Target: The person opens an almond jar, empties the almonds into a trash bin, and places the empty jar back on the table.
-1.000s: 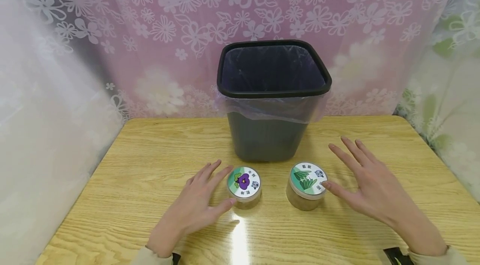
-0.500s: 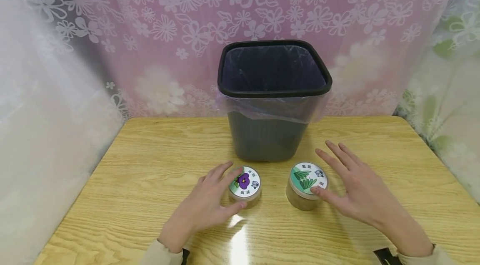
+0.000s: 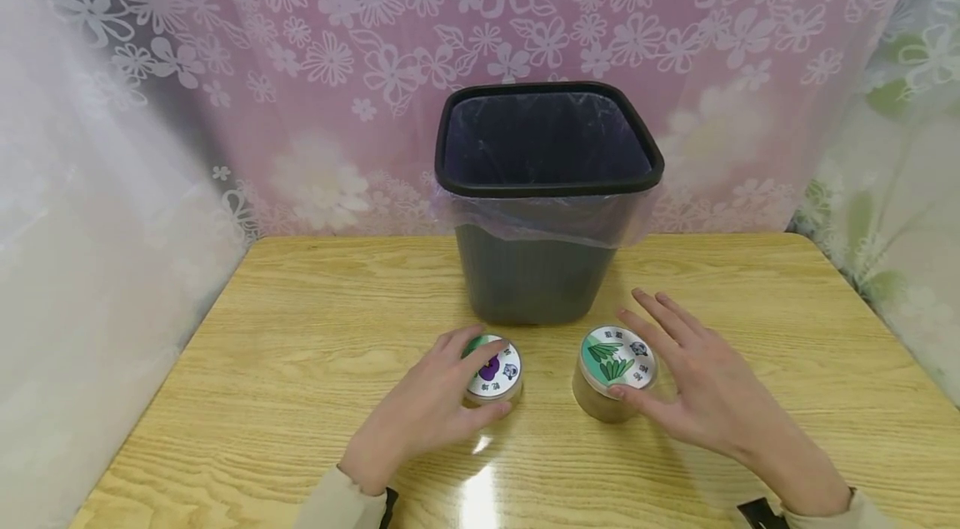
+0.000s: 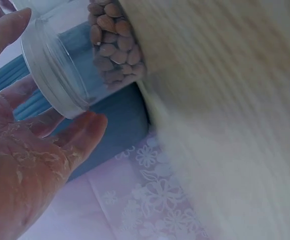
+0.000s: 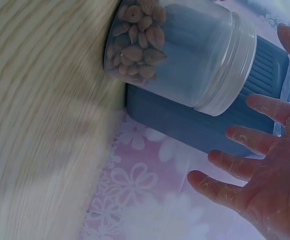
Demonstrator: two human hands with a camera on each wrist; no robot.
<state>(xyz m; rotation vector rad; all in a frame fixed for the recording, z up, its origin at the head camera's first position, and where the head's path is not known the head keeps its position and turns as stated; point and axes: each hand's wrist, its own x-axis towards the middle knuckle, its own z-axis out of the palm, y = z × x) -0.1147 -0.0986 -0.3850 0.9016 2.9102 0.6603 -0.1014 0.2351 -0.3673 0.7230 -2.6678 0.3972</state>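
Observation:
Two round clear jars stand upright on the table. The left jar (image 3: 502, 376), its lid label showing a purple flower, holds almonds (image 4: 116, 47) in the left wrist view. Over its left side my left hand (image 3: 427, 404) spreads thumb and fingers about the lid; whether they touch it I cannot tell. The right jar (image 3: 611, 362) has a label with green leaves and holds brown nuts (image 5: 140, 40) in its lower part. Beside it, my right hand (image 3: 701, 387) has its fingers spread and extended. In the right wrist view those fingers are apart from the lid.
Behind the jars stands a dark grey trash bin (image 3: 536, 279) with a black rim and a thin plastic liner. Pink flowered curtain (image 3: 337, 96) hangs behind the wooden table (image 3: 322, 296). Pale sheets flank both sides.
My left hand has moved right, over the left jar's lid. My right hand has moved left towards the right jar. Both jars and the bin have stayed put.

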